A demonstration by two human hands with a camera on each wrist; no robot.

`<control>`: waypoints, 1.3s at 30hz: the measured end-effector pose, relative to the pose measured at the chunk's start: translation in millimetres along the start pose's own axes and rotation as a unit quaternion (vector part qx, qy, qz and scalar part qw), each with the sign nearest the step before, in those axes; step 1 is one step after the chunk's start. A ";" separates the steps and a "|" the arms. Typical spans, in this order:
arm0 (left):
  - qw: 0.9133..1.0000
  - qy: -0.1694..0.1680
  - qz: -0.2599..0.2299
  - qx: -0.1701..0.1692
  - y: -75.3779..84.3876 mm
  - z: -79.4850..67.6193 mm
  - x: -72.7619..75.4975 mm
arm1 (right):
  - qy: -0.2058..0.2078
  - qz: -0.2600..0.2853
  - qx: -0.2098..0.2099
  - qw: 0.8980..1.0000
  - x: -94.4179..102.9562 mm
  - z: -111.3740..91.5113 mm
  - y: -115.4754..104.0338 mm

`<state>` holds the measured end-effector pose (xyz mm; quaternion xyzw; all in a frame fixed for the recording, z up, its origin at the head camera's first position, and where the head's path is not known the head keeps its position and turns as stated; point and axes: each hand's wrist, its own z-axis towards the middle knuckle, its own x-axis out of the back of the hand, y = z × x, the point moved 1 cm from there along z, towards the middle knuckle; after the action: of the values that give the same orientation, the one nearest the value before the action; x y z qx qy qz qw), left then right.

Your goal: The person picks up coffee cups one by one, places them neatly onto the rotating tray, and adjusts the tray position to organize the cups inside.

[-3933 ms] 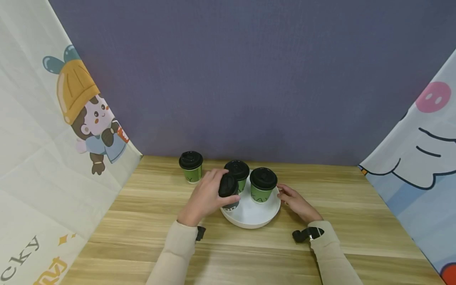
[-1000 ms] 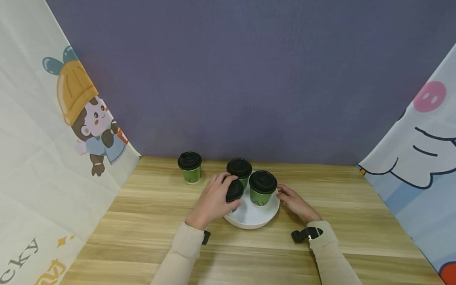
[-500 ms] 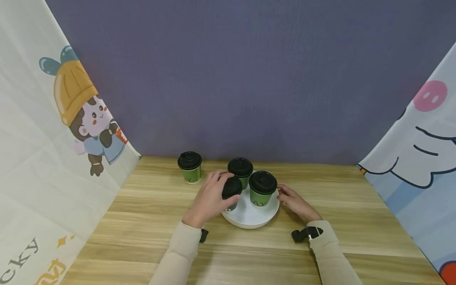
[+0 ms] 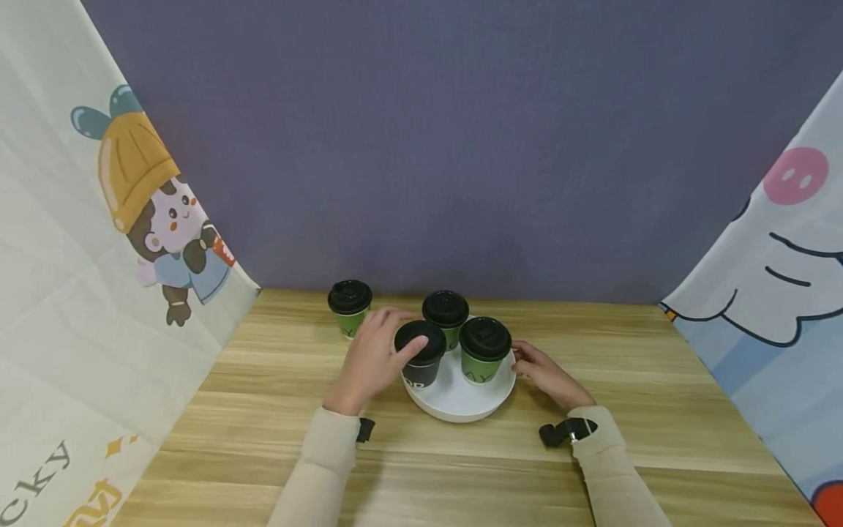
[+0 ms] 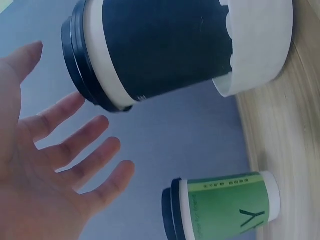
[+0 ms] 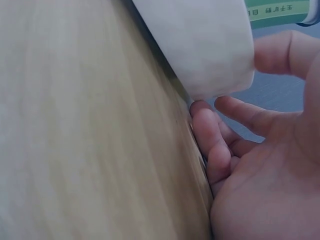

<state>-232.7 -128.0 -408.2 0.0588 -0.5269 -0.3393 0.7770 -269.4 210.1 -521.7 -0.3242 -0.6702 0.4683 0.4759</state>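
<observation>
Your left hand (image 4: 370, 355) is released, its fingers spread around the dark cup (image 4: 421, 366), which stands upright on the white tray (image 4: 461, 414) between them and the thumb, while your right hand (image 4: 545, 375) grasps the tray's edge with thumb and bent fingers. The dark cup's white letters are only partly legible; just left of your right fingertips, 1 green cup (image 4: 481, 366) reads "AY", and left of your left fingers the outer green cup (image 5: 227, 207) shows "Y" and small Chinese characters.

Three cups (image 4: 485, 351) stand on the dish (image 4: 454, 402); left of the dish, on the surface (image 4: 487, 476), stands a fourth cup (image 4: 350, 306).
</observation>
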 end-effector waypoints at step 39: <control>0.983 0.115 0.015 0.140 -40.1 10.1 8.0 | 0.018 -0.011 -0.012 1.000 20.1 17.6 6.3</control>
<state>-258.3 -160.7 -415.6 0.1981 -0.4771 -0.2414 0.8215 -292.8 224.4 -522.7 -0.3310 -0.6703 0.4491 0.4893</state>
